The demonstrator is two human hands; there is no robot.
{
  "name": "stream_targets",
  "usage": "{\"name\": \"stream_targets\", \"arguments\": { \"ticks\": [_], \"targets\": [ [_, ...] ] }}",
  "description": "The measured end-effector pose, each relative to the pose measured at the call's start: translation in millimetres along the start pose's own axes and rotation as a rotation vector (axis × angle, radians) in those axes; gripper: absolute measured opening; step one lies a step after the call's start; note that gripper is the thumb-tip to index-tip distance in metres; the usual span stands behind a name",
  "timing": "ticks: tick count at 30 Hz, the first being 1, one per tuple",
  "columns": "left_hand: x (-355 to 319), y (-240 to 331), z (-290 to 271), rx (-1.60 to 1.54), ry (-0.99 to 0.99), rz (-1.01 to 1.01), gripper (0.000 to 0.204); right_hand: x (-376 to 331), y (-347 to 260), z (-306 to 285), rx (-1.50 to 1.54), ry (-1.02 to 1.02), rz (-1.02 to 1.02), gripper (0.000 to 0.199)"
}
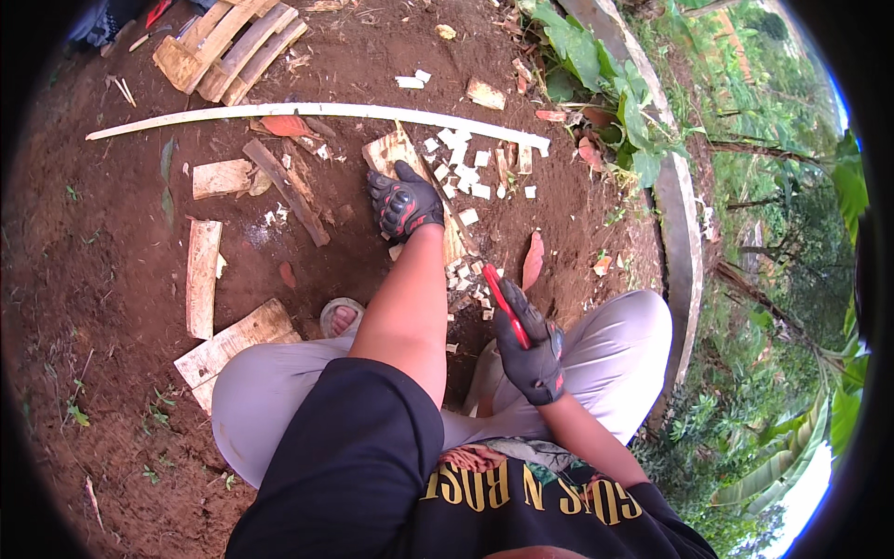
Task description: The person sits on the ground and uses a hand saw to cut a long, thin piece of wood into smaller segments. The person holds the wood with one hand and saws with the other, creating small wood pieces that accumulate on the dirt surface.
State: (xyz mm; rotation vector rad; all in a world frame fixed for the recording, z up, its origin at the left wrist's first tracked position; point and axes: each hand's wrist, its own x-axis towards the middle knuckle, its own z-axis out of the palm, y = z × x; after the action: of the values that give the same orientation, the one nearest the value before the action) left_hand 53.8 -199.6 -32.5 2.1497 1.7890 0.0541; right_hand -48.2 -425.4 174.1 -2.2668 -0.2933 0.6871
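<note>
My left hand, in a black glove with red trim, presses on a pale wooden board lying aslant on the soil. Its fingers curl at the board's left edge. Near my right knee, my right hand, gloved the same way, is closed round a red-handled tool. The handle points up and left toward the board's near end; its working end is too unclear to name. Small white cut pieces lie scattered to the right of the board, and more of them are by its near end.
A long thin white strip stretches across the ground beyond the board. Loose wood blocks lie to the left, and stacked planks sit at the far left. A concrete edging and leafy plants border the right side.
</note>
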Motion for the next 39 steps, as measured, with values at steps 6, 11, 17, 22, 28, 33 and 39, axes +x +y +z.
{"name": "stream_targets", "arguments": {
  "ticks": [6, 11, 17, 22, 28, 33, 39],
  "targets": [
    [5.1, -10.2, 4.6, 0.017, 0.011, -0.004, 0.066, -6.7, -3.2, 2.6, -0.042, 0.047, -0.118, 0.049],
    [9.2, 0.0, 1.2, 0.017, -0.064, -0.101, 0.065, -19.6, -7.9, -17.3, -0.109, 0.055, -0.11, 0.049],
    [15.6, 11.0, 1.8, 0.023, -0.005, -0.156, 0.055, -5.8, -4.9, -22.4, -0.025, 0.08, -0.11, 0.048],
    [13.8, 12.5, -1.1, 0.027, -0.105, -0.149, 0.056, -40.2, -26.7, -48.6, -0.092, -0.013, -0.061, 0.047],
    [11.4, 12.6, 0.3, 0.064, -0.067, -0.138, 0.054, 34.8, -28.0, -28.7, 0.074, -0.013, 0.071, 0.043],
    [22.6, 10.7, -2.5, 0.059, -0.122, -0.178, 0.052, -2.6, -25.9, -35.5, 0.032, -0.049, 0.036, 0.045],
    [5.3, 12.4, -6.1, -0.002, -0.074, -0.15, 0.053, -16.3, -8.7, -40.3, -0.162, 0.08, -0.084, 0.047]
  ]
}}
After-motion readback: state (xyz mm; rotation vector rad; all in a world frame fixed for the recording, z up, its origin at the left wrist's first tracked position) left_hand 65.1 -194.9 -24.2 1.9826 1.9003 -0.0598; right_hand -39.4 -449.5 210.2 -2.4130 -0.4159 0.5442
